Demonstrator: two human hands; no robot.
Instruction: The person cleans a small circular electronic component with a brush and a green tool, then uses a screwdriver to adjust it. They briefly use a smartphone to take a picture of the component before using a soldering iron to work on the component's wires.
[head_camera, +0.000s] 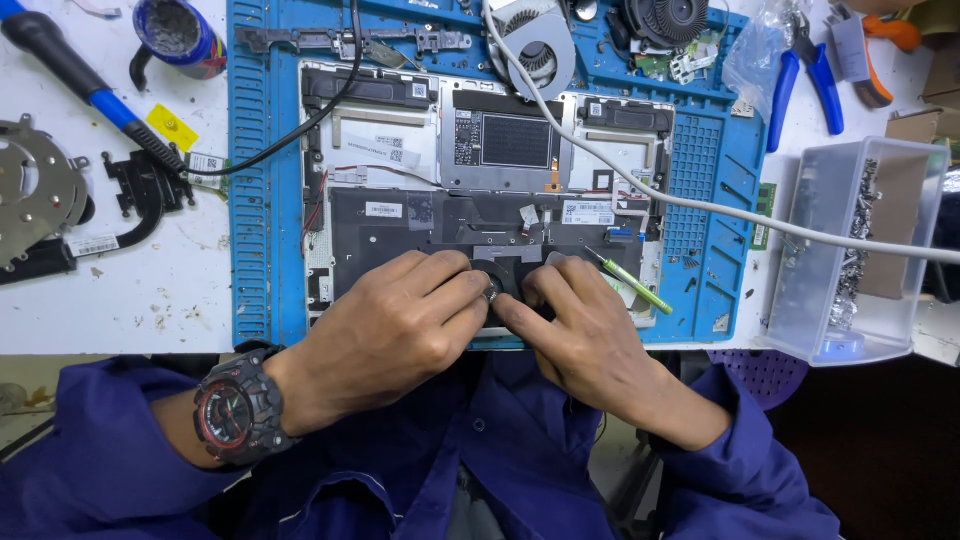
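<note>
An opened laptop base (480, 190) lies on a blue repair mat (262, 200), its inner parts bare. My left hand (400, 325) and my right hand (585, 325) meet at the near edge of the laptop, fingertips pinched together over a small round dark part (497, 280). A small metal piece sits between the fingertips; which hand grips it I cannot tell. A green-handled screwdriver (640, 290) rests under my right hand's fingers, its tip pointing up-left. I wear a black and red wristwatch (237, 410) on the left wrist.
Two loose fans (540, 45) lie at the mat's far edge. A white cable (720, 210) crosses the laptop to the right. A clear plastic box (850, 250) of screws stands right. Blue pliers (805, 75), a blue-handled tool (90, 85), a tape roll (180, 35) and metal parts (40, 190) lie around.
</note>
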